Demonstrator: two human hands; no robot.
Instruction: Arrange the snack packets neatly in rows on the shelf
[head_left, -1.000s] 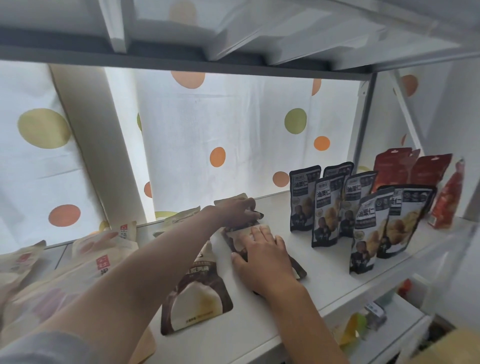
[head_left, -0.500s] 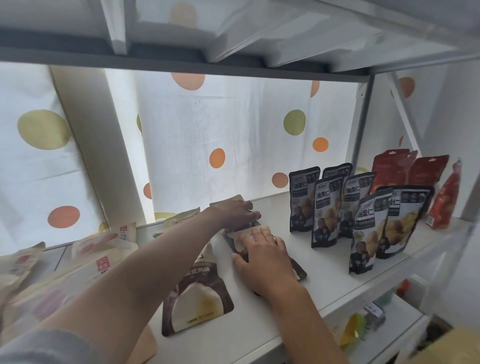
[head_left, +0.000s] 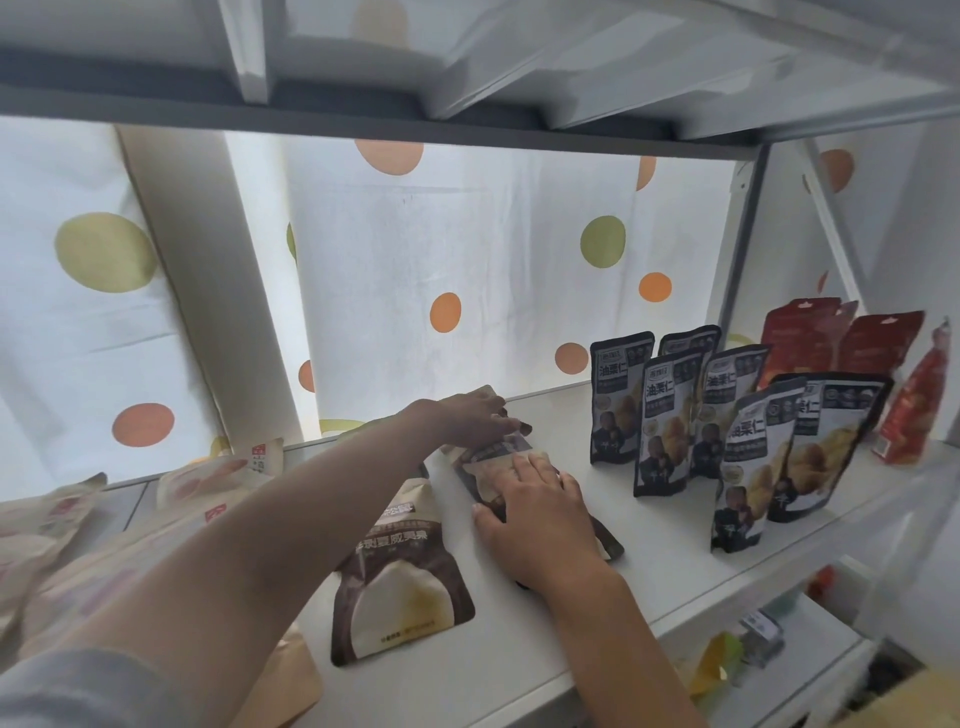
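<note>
— On the white shelf, left of the standing dark packets, what step is she at?

— By the look of it, one more packet is being readied to join those rows. The big brown packet lies flat to the left of the standing packets, untouched, while both hands work on a smaller flat packet lying between it and them.

— How are the hands set?

— The right hand lies flat on it, fingers straight, pressing it down. The left hand reaches to its far end; whether those fingers pinch the edge cannot be told.

— And which way does it lie?

— Its long axis runs from the shelf's front edge toward the back, slanting left. Which end is the top is hidden. Next it likely needs lifting upright and setting just left of the standing packets, facing forward.
</note>
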